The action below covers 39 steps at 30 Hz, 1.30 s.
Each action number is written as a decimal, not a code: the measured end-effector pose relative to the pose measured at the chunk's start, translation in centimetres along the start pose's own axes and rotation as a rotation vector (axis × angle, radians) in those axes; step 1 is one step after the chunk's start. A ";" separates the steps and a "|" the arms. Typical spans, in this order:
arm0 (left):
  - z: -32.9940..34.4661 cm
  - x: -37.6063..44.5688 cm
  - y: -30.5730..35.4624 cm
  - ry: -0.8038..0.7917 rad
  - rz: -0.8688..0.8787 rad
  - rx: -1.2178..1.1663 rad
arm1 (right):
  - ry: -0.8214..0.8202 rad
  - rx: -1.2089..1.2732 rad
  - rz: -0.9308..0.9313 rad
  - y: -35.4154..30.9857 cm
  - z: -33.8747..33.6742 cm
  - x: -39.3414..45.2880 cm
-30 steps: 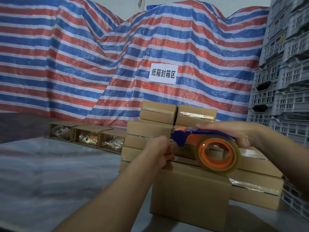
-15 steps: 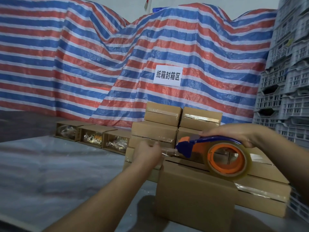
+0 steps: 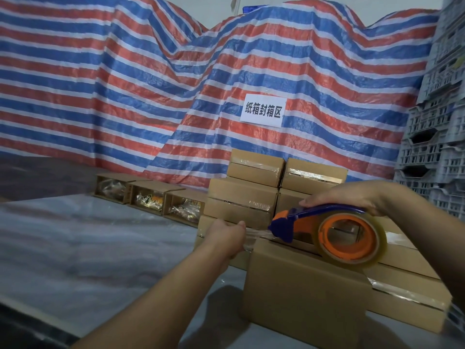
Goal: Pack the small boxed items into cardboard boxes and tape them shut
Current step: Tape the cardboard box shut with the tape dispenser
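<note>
Your cardboard box sits upright on the bench at 5 o'clock, plain brown, flaps closed. The tape dispenser, blue frame w/ orange hub and a clear roll, rests on its top edge at 3 o'clock. A clear tape strip stretches from its nose toward 9 o'clock. Behind, at 12 o'clock, taped boxes are stacked in tiers. Three open boxes w/ wrapped items lie in a row at 10 o'clock.

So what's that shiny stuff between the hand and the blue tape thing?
In the head view, a strip of clear tape stretches from the left hand to the tape dispenser, held by the right hand.
</note>
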<state>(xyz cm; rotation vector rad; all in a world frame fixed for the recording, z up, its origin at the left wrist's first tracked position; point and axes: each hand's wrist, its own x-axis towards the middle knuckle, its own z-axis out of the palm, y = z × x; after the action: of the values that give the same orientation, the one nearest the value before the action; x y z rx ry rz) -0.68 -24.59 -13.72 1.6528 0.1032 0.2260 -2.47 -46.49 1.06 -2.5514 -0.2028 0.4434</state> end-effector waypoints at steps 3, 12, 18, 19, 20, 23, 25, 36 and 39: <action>0.0 0.2 -0.2 -0.014 -0.023 -0.011 | 0.009 -0.018 0.012 -0.3 0.1 0.3; 1.2 -0.8 -2.0 -0.063 -0.070 0.057 | 0.017 -0.050 0.013 -0.5 0.2 0.7; 1.3 -0.7 -2.2 -0.180 -0.107 0.087 | 0.010 -0.039 0.021 -0.7 0.5 0.7; 1.3 -0.6 -2.3 -0.192 -0.109 0.096 | 0.021 -0.047 0.020 -0.7 0.5 0.7; 1.3 -0.5 -2.4 -0.206 -0.108 0.106 | 0.025 -0.055 0.022 -0.8 0.5 0.7; 1.1 -0.5 -2.5 -0.230 -0.100 0.159 | 0.001 -0.019 0.052 -1.1 0.7 0.5; 0.7 -0.6 -2.5 -0.216 -0.102 0.205 | -0.009 -0.007 0.060 -1.1 0.7 0.4; -0.1 -0.5 0.5 -0.202 0.120 0.255 | -0.026 -0.027 0.056 -1.3 0.8 0.5; 0.8 -0.7 1.0 -0.323 0.009 0.266 | -0.039 -0.010 0.058 -1.2 0.7 0.6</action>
<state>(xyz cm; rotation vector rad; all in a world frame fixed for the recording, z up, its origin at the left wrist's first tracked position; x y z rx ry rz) -1.26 -25.60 -12.80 1.9335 -0.1239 -0.0532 -2.25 -44.98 0.95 -2.5656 -0.1464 0.5158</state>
